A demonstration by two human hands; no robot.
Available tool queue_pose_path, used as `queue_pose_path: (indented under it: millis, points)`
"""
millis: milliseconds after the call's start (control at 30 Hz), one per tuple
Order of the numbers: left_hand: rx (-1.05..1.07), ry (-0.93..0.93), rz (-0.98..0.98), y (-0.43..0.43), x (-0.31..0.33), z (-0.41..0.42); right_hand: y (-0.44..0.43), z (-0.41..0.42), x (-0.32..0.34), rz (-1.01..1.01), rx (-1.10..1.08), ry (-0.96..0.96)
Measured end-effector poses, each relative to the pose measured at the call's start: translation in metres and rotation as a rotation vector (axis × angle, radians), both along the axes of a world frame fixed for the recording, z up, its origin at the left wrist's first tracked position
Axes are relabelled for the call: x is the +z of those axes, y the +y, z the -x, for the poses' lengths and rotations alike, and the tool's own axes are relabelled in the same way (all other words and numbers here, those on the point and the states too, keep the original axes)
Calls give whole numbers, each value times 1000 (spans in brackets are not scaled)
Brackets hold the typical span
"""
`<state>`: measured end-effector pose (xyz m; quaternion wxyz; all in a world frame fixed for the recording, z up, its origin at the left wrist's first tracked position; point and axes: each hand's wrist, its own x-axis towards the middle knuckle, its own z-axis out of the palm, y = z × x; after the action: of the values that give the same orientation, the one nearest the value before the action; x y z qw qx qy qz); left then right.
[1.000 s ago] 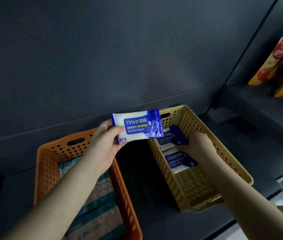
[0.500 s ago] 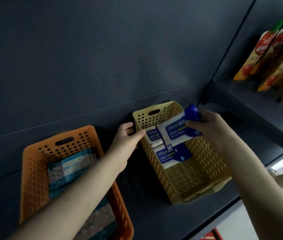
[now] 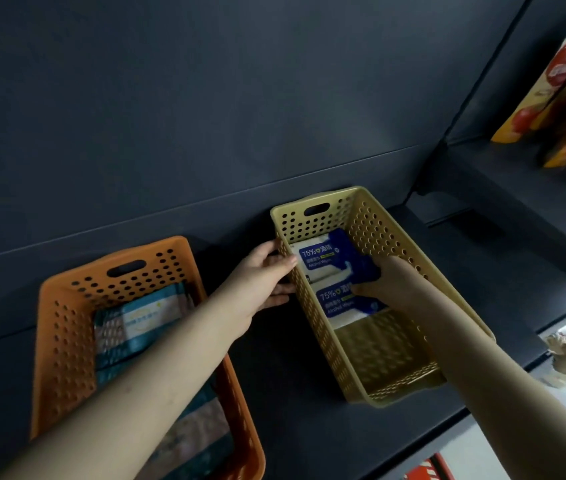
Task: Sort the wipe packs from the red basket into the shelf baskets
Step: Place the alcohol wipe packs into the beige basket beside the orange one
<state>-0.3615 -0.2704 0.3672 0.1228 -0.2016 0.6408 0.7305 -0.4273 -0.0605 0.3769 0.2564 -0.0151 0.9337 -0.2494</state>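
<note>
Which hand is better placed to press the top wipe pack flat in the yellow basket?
Right. The right hand is inside the yellow basket, holding the top wipe pack; the left hand grips the basket's rim from outside.

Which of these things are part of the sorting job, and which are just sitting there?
In the job:
left hand gripping the yellow basket
right hand holding the upper blue wipe pack
lower blue wipe pack
orange basket with teal wipe packs

Just there:
red-and-yellow pouches on the side shelf
</note>
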Motion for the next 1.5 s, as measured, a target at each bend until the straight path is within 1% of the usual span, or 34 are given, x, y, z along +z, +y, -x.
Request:
queue_pose_path:
  millis: [133, 200, 300, 400, 467, 533, 600, 667, 800, 900, 967, 1067, 1200, 1267, 1500]
  points:
    - [-4, -4, 22, 1, 0, -1, -6, 0, -7, -187, 78, 101]
    - [-9, -7, 35, 0, 1, -1, -9, -1, -9, -249, 95, 164]
    - [-9, -17, 40, 1, 3, 1, -13, -2, -5, -267, 104, 228]
    - [12, 7, 69, 3, 5, 3, -14, -7, 13, -267, 162, 239]
    - [23, 36, 200, 0, 13, -1, -13, -18, 33, -269, 195, 294]
    - [21, 84, 360, -4, 26, -3, -11, -28, 51, -224, 157, 378]
    - [-21, 205, 509, -10, 49, -18, -8, -50, 72, -120, 90, 493]
    - [-59, 336, 612, -16, 70, -41, -8, -77, 90, -11, 50, 605]
    - [-83, 491, 706, -23, 87, -117, -9, -154, 107, 89, -15, 734]
    - [-137, 567, 851, -20, 82, -190, -8, -230, 106, 94, -38, 762]
    - [-146, 636, 875, -16, 73, -242, -3, -285, 99, 80, -31, 754]
    - [-210, 676, 822, -6, 53, -308, 8, -361, 78, 81, -51, 663]
    - [-275, 562, 706, 9, 11, -382, 27, -440, 36, 25, -82, 529]
    - [-295, 490, 696, 18, -15, -414, 39, -471, 10, -8, -99, 478]
    - [-344, 253, 588, 58, -94, -484, 89, -537, -72, -74, -155, 216]
